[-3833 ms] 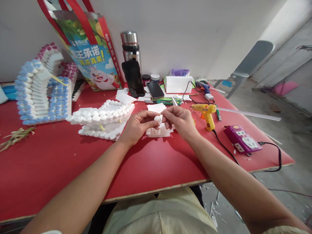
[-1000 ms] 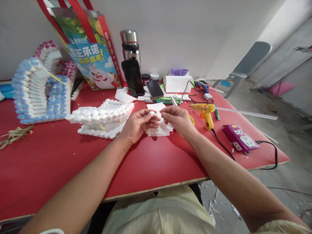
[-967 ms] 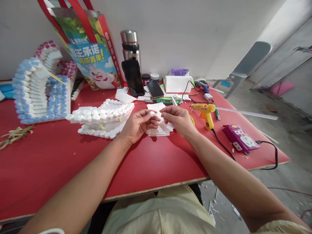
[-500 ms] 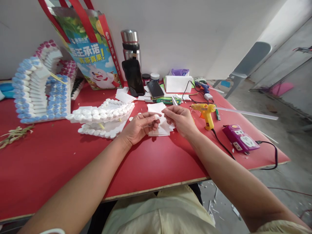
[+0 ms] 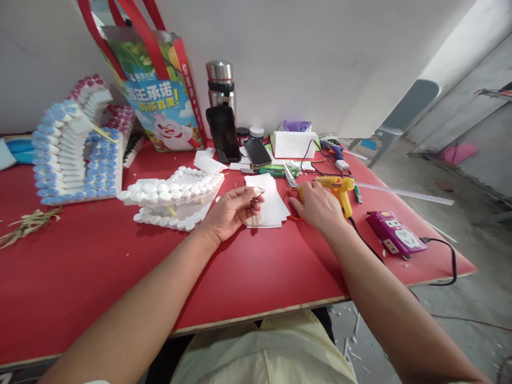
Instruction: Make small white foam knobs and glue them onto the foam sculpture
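My left hand (image 5: 236, 210) is closed, pinching a small white rolled piece (image 5: 258, 190) between thumb and fingertips. It hovers over the left edge of a stack of white paper sheets (image 5: 270, 200). To the right of the stack, my right hand (image 5: 322, 208) reaches palm down, fingers apart, over the red handles of a pair of scissors (image 5: 290, 176). Its fingers partly hide the scissors, and whether they touch them I cannot tell. A yellow glue gun (image 5: 343, 194) lies just beyond that hand, a long clear glue stick (image 5: 404, 194) poking out of its back.
Left of my hands stands a white curved model (image 5: 172, 189) of small rolls; farther left is a blue and white one (image 5: 60, 154). A phone (image 5: 224, 133), flask (image 5: 220, 80) and bag (image 5: 160, 101) stand behind. A purple power socket (image 5: 396, 233) sits right.
My right hand has moved away from the left hand, to the right and down to the scissors and glue gun. My left hand still holds the white piece. The view has shifted slightly.
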The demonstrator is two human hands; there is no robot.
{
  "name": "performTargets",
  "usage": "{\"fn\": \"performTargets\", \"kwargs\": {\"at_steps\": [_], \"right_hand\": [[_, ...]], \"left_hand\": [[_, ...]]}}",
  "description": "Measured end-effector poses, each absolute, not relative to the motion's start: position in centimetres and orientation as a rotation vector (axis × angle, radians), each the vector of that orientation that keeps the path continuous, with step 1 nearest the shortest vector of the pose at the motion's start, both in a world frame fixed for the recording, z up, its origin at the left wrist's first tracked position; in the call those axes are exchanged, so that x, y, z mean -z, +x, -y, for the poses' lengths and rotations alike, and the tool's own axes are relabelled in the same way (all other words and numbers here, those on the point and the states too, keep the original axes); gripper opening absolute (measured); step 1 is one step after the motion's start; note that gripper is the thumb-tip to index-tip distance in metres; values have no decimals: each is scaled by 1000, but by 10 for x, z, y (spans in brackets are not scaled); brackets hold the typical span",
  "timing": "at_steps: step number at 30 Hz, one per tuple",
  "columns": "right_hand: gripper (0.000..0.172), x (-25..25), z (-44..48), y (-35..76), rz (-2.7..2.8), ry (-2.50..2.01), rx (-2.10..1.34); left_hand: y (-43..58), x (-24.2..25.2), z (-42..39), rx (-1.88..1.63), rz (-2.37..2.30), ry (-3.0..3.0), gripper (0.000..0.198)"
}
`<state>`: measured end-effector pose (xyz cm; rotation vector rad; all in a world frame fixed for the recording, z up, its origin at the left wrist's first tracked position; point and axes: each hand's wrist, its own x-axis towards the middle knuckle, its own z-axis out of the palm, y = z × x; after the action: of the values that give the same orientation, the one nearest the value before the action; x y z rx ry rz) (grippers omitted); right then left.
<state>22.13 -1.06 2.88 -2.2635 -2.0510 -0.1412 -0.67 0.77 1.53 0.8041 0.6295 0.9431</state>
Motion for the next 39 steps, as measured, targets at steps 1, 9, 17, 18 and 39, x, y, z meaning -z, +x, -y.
{"fn": "performTargets", "kwargs": {"at_steps": [1,9,17,18,39], "right_hand": [[29,-27,10,218,2060,-2294,137],[40,-33,12,212,1985,-2383,-130],[53,-23,9,231,1626,-1700,-481],[52,-23,10,231,1594,-1567,-601],[49,-34,28,205,2150,-1404,-433]], "left_hand": [[-7,-16,-7,-948,-639,794,23],[-6,-20,-5,-969,-674,762,22],[-7,-16,-11,-1043,-649,697,17],[-7,-16,-11,-1061,-643,693,17],[0,-15,-9,-1288,-682,871,18]]}}
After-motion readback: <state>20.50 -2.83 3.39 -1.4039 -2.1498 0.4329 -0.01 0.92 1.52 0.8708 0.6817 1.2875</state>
